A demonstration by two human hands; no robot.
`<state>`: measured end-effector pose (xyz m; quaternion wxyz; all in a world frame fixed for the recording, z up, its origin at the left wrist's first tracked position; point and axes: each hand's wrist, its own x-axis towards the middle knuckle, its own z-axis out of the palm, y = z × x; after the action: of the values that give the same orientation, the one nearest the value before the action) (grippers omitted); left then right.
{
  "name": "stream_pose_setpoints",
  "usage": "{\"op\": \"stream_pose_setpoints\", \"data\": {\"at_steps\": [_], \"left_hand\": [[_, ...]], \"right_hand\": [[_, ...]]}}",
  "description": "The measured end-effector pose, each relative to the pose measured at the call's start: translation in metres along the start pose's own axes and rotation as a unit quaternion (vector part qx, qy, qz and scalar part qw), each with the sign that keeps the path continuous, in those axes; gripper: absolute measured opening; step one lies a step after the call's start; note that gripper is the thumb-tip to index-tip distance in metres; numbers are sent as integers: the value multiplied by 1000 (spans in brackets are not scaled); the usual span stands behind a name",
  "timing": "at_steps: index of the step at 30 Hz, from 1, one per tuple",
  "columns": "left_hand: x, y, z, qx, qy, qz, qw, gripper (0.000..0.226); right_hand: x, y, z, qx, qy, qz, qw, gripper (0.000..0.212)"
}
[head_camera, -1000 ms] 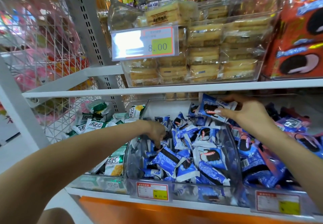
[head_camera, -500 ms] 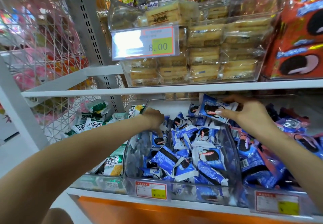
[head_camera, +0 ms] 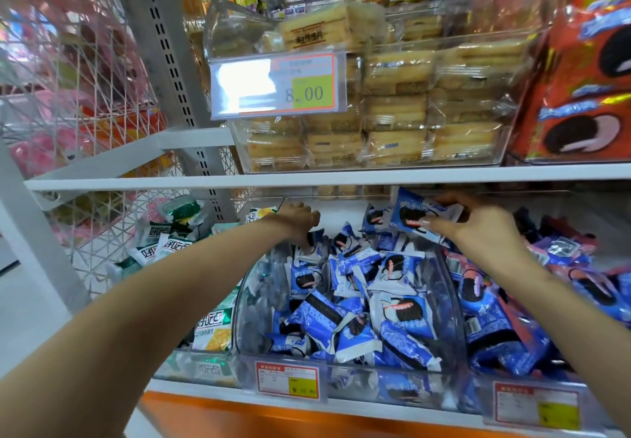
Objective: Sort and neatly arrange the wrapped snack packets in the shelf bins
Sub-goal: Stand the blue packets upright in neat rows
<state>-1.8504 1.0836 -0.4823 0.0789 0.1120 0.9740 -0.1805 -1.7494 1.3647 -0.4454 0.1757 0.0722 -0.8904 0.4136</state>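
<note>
A clear middle bin [head_camera: 454, 301] on the lower shelf is heaped with blue-and-white cookie packets [head_camera: 403, 311]. My left hand [head_camera: 297, 219] reaches to its back left corner, fingers curled down on a blue packet [head_camera: 310, 240] there. At the back of the same bin, just under the upper shelf, my right hand [head_camera: 485, 232] pinches another blue packet [head_camera: 415, 214] and holds it above the heap. The left bin holds green-and-white packets [head_camera: 211, 328]. The right bin holds blue and pinkish packets [head_camera: 505, 328].
The upper shelf board [head_camera: 341, 176] hangs low over the bins. On it stand a clear bin of yellow cake packs [head_camera: 396, 113] with an 8.00 price tag [head_camera: 278, 86], and red cookie bags [head_camera: 587, 79]. A wire mesh rack [head_camera: 85, 96] stands left.
My left hand has lifted out of the heap and moved to the bin's back left corner. My right hand stays near the back with its packet, barely shifted.
</note>
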Motion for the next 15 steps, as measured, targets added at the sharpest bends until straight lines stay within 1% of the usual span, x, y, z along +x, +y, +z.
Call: {"op": "stream_pose_setpoints", "data": {"at_steps": [2,4,6,8,10,12,14,15], "left_hand": [[-2,0,-2,12,-10,2,1000,65],[-5,2,-5,9,-12,0,1000,68],[-11,5,-10,-12,-14,-10,1000,70],[-19,9,-15,-50,1,-27,998,67],[-31,11,-22,-78,52,-39,995,66],[-47,9,-29,-127,119,-51,983,68],[-68,3,-33,-217,156,-66,961,63],[-80,-1,-32,-261,174,-74,947,56]], "right_hand": [[1,3,3,-21,2,-1,1000,38],[3,6,9,-36,-15,-6,999,35],[4,8,16,-66,-27,-19,997,34],[5,10,24,-118,-36,-29,992,37],[6,9,31,-208,-52,-37,976,45],[8,8,36,-294,-69,-45,952,46],[10,6,40,-325,-75,-52,941,42],[10,5,41,-331,-66,-59,939,40]]}}
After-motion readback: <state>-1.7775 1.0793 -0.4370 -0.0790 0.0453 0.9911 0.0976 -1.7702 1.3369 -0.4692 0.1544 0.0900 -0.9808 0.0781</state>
